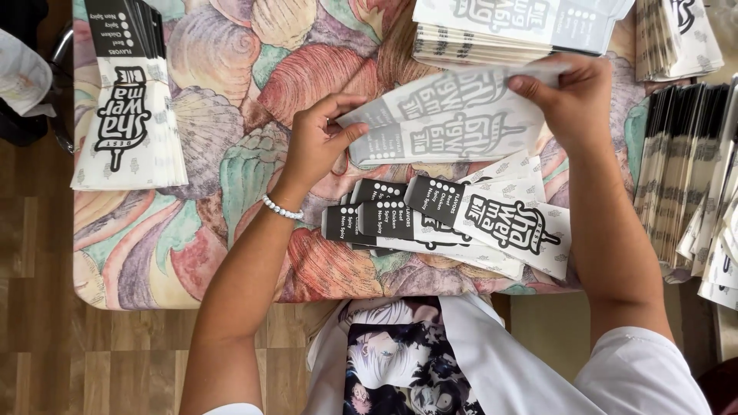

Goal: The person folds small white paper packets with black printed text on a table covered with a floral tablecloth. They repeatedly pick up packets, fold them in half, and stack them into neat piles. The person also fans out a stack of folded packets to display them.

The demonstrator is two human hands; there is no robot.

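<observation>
My left hand [319, 138] pinches the left end of a flat white paper sleeve [453, 115] printed in black. My right hand [573, 100] grips its right end, so the sleeve hangs stretched between both hands above the table. A white bead bracelet [281, 208] sits on my left wrist. Just below the held sleeve lie several folded sleeves [461, 227] with black ends, fanned out near the table's front edge.
The table carries a cloth with a seashell pattern [223, 92]. A stack of sleeves [127, 115] lies at the far left, another stack [507, 31] at the top, and upright rows of them [688, 169] along the right. Wooden floor [46, 338] shows at left.
</observation>
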